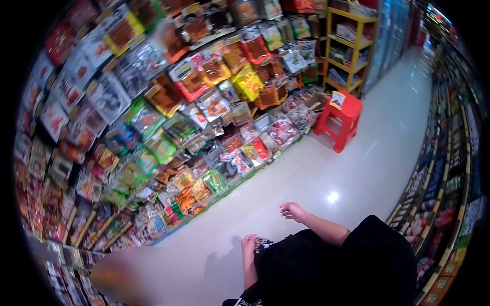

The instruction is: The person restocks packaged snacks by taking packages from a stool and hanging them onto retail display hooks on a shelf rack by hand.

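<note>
Both of my hands hang low over the pale shiny floor, in front of my dark clothing. My right hand (293,211) has its fingers apart and holds nothing. To its lower left, my left hand (249,243) is small in view with its fingers curled together; whether it holds anything cannot be made out. A patterned black and white piece (263,245) shows just beside it. Neither hand touches the shelves.
Hanging snack packets (212,69) and low bins (240,162) line the left side. A red stool (341,120) with a small packet on top stands near the yellow shelf rack (352,43). More stocked shelves (444,204) run along the right. The lower left is blurred.
</note>
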### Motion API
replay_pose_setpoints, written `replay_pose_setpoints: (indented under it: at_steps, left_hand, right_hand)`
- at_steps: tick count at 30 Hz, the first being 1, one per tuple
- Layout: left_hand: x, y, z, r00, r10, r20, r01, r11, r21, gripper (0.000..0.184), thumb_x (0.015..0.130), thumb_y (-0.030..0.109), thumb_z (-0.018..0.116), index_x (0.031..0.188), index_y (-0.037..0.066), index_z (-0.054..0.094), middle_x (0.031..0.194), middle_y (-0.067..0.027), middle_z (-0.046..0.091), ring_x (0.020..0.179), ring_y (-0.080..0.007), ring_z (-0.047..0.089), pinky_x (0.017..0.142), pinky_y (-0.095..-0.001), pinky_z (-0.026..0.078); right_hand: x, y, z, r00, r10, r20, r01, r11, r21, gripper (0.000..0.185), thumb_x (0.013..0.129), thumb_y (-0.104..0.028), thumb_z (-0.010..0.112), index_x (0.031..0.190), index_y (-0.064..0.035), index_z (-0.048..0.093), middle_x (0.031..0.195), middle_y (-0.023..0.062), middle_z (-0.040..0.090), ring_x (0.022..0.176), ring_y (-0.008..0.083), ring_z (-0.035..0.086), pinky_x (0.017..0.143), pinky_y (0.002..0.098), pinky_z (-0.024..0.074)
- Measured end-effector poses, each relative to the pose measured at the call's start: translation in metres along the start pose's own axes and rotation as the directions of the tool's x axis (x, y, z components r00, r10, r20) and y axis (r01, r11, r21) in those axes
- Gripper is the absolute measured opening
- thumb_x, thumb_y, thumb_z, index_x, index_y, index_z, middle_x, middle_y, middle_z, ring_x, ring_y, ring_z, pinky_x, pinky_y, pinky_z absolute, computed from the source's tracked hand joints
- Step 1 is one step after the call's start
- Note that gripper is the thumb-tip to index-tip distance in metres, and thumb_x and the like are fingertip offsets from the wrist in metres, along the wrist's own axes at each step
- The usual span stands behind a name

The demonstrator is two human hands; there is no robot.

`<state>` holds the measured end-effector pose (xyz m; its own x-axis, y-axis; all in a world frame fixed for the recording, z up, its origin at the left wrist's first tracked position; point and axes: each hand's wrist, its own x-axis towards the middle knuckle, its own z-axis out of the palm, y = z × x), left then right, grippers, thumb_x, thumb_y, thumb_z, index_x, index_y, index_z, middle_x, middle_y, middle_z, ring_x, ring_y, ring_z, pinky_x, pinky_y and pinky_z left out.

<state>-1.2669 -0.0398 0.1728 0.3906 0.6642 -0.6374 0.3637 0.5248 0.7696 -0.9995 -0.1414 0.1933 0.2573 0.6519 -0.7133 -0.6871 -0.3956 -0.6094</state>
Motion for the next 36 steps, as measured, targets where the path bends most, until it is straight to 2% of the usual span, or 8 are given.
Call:
replay_pose_setpoints:
  at_steps: [6, 10, 15, 18, 22, 26, 28, 36]
  left_hand:
    - [0.041, 0.052, 0.057, 0.985, -0.077, 0.155, 0.028, 0.956, 0.293, 0.021, 0.087, 0.008, 0.045, 0.099, 0.004, 0.061, 0.062, -0.0065, 0.058, 0.050, -0.0124, 0.054, 0.047, -0.0229, 0.044]
    - [0.081, 0.074, 0.097, 0.948, -0.104, 0.301, -0.028, 0.915, 0.402, 0.022, 0.086, 0.008, 0.044, 0.099, 0.004, 0.061, 0.061, -0.0065, 0.057, 0.052, -0.0129, 0.055, 0.050, -0.0250, 0.045]
    - [0.143, 0.116, 0.171, 0.880, -0.201, 0.430, -0.041, 0.870, 0.491, 0.023, 0.085, 0.007, 0.042, 0.098, 0.005, 0.061, 0.060, -0.0060, 0.057, 0.051, -0.0129, 0.054, 0.048, -0.0244, 0.044]
    - [0.178, 0.154, 0.229, 0.826, -0.235, 0.512, -0.068, 0.861, 0.504, 0.023, 0.085, 0.008, 0.043, 0.099, 0.003, 0.060, 0.061, -0.0064, 0.057, 0.051, -0.0139, 0.055, 0.048, -0.0251, 0.045]
    - [0.225, 0.203, 0.307, 0.783, -0.175, 0.596, -0.135, 0.889, 0.439, 0.023, 0.085, 0.008, 0.042, 0.099, 0.003, 0.060, 0.060, -0.0057, 0.056, 0.051, -0.0139, 0.054, 0.048, -0.0252, 0.045]
    - [0.261, 0.232, 0.347, 0.762, -0.089, 0.642, -0.136, 0.947, 0.293, 0.023, 0.085, 0.008, 0.042, 0.098, 0.004, 0.061, 0.059, -0.0047, 0.056, 0.051, -0.0136, 0.055, 0.050, -0.0257, 0.047]
    - [0.277, 0.241, 0.355, 0.765, -0.124, 0.633, -0.108, 0.943, 0.315, 0.023, 0.084, 0.009, 0.043, 0.098, 0.004, 0.061, 0.059, -0.0044, 0.056, 0.051, -0.0137, 0.055, 0.051, -0.0262, 0.047]
    - [0.325, 0.245, 0.360, 0.783, -0.205, 0.588, 0.001, 0.945, 0.327, 0.021, 0.084, 0.012, 0.044, 0.095, 0.005, 0.061, 0.060, -0.0039, 0.055, 0.052, -0.0136, 0.054, 0.050, -0.0263, 0.044]
  right_hand:
    - [0.017, -0.003, -0.057, 0.999, -0.029, -0.043, 0.036, 0.984, 0.175, 0.026, 0.082, -0.009, 0.041, 0.106, -0.0058, 0.052, 0.076, 0.0045, 0.059, 0.073, 0.0163, 0.058, 0.070, 0.0308, 0.0451]
    - [-0.001, -0.028, -0.079, 0.961, -0.080, -0.263, 0.158, 0.944, 0.290, 0.026, 0.081, -0.008, 0.044, 0.104, -0.0057, 0.054, 0.071, 0.0052, 0.058, 0.067, 0.0165, 0.060, 0.058, 0.0260, 0.0448]
    - [-0.010, -0.050, -0.143, 0.917, -0.072, -0.393, 0.226, 0.905, 0.360, 0.024, 0.082, -0.010, 0.043, 0.103, -0.0072, 0.053, 0.072, 0.0050, 0.058, 0.069, 0.0158, 0.060, 0.064, 0.0260, 0.0455]
    - [-0.026, -0.069, -0.174, 0.824, -0.030, -0.566, 0.269, 0.900, 0.343, 0.025, 0.084, -0.013, 0.040, 0.106, -0.0101, 0.052, 0.075, 0.0036, 0.057, 0.073, 0.0146, 0.059, 0.069, 0.0287, 0.0447]
    - [-0.021, -0.086, -0.204, 0.770, 0.050, -0.637, 0.281, 0.869, 0.408, 0.025, 0.085, -0.017, 0.040, 0.107, -0.0114, 0.052, 0.075, 0.0022, 0.057, 0.080, 0.0166, 0.059, 0.079, 0.0355, 0.0415]
    - [0.001, -0.101, -0.213, 0.761, 0.065, -0.645, 0.184, 0.932, 0.311, 0.025, 0.089, -0.018, 0.039, 0.107, -0.0103, 0.053, 0.081, 0.0031, 0.059, 0.080, 0.0172, 0.059, 0.074, 0.0329, 0.0444]
    - [0.007, -0.128, -0.203, 0.756, 0.077, -0.650, 0.147, 0.948, 0.282, 0.024, 0.090, -0.016, 0.038, 0.107, -0.0092, 0.054, 0.090, 0.0050, 0.061, 0.083, 0.0165, 0.060, 0.072, 0.0310, 0.0451]
    - [0.032, -0.182, -0.226, 0.756, 0.022, -0.654, 0.187, 0.950, 0.248, 0.022, 0.091, -0.019, 0.040, 0.103, -0.0079, 0.055, 0.088, 0.0060, 0.060, 0.083, 0.0173, 0.060, 0.068, 0.0299, 0.0467]
